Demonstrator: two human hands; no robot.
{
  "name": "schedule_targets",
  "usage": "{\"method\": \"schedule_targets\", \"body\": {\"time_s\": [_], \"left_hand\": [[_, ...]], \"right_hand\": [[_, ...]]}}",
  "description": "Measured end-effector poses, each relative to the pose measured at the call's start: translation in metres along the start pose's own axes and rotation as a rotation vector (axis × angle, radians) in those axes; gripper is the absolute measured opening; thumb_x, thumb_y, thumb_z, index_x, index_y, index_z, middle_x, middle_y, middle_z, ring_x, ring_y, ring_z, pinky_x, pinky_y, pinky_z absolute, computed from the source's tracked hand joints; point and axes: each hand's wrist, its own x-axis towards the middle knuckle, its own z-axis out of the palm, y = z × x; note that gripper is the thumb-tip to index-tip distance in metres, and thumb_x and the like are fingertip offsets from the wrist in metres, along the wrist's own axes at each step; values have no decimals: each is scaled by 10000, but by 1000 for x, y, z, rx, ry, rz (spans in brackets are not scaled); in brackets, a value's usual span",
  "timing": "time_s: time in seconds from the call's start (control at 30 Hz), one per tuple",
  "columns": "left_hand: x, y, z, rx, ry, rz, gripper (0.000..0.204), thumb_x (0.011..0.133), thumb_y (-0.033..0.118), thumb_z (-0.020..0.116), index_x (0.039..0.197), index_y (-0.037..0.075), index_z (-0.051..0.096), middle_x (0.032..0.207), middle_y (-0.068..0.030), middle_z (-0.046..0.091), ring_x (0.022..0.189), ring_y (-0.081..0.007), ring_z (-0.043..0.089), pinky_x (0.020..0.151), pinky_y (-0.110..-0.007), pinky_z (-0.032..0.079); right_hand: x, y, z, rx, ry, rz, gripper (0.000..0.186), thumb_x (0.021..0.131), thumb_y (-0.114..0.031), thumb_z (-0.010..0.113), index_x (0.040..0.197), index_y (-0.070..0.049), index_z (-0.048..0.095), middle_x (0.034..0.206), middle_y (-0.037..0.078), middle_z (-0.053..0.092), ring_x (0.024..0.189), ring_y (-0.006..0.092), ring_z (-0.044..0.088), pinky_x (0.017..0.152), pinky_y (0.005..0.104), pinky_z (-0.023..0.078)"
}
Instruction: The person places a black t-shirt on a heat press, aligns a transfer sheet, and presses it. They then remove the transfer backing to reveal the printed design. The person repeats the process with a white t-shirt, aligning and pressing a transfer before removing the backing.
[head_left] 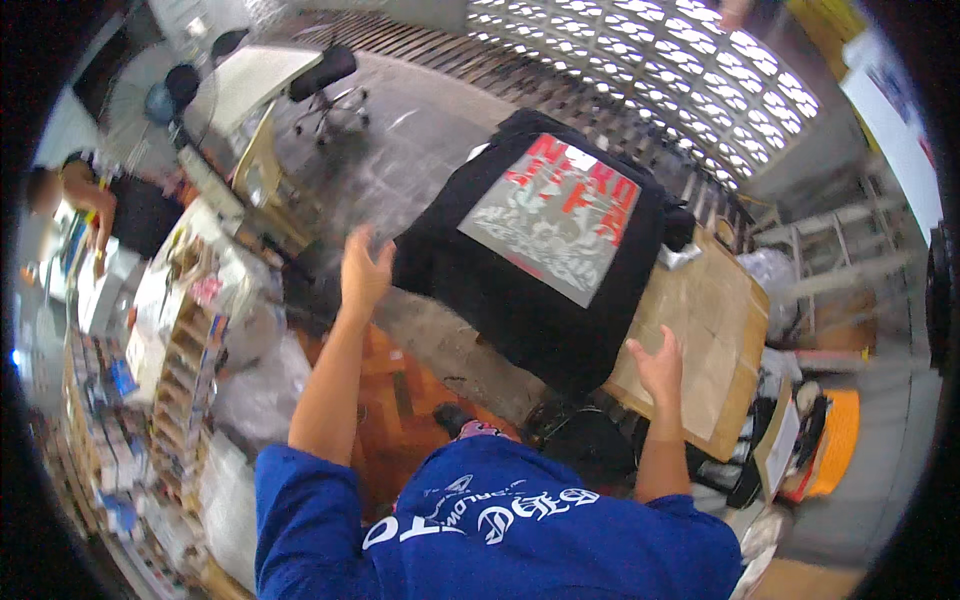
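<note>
A black T-shirt (490,308) lies spread over a board or platen that it hides, with a large grey and red print (555,220) facing up. My left hand (366,272) is raised by the shirt's left edge, thumb and fingers apart, holding nothing. On the other side, my right hand (659,364) hovers near the shirt's lower right edge, its fingers spread with nothing in them. Beneath or behind that hand is a tan wooden board (710,330). Whether either hand touches the cloth cannot be told for sure.
At the left, another person (100,205) works at a cluttered table. A wooden rack (180,375) and plastic bags (265,390) stand nearer on that side. An office chair (330,90) is at the back. An orange item (835,440) and a ladder-like frame (835,240) are at right.
</note>
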Motion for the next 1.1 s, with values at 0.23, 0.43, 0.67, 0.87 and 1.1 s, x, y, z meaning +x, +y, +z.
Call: {"method": "schedule_targets", "body": {"time_s": [0.23,0.43,0.67,0.87,1.1], "left_hand": [[-328,54,-176,-127,-672,-814,290,897,256,660,1115,79,735,1096,-168,727,1028,-352,691,924,-450,536],[-473,184,-278,371,567,-1309,195,867,219,635,941,45,682,997,-205,684,924,-408,652,801,-515,524],[-685,437,-258,1698,1466,-2000,541,805,262,764,1267,40,590,1312,-187,551,1278,-407,478,1065,-574,369],[-779,496,-224,1368,1475,-2429,427,896,192,623,1289,33,567,1331,-239,578,1224,-425,567,1022,-590,439],[-772,636,-301,1708,1129,-2365,137,908,61,519,1002,31,615,978,-167,708,852,-359,733,693,-455,603]], "right_hand": [[-95,-224,153,608,-1199,-874,429,872,-262,776,1191,-3,652,1115,162,705,994,274,687,917,389,533],[-282,-336,175,-486,-1688,-2156,490,860,-340,786,1207,-17,666,1051,166,742,989,261,716,878,367,548],[-540,-321,5,-834,-1737,-3013,491,898,-349,758,1246,-18,653,1182,188,708,1057,272,702,895,384,554],[-675,-138,-132,-802,-1596,-3517,461,939,-389,682,1239,-40,655,1126,202,715,1042,343,694,904,420,545],[-785,75,-219,-400,-1702,-3772,250,905,-270,630,871,-37,716,977,238,706,951,385,686,833,461,534]]}}
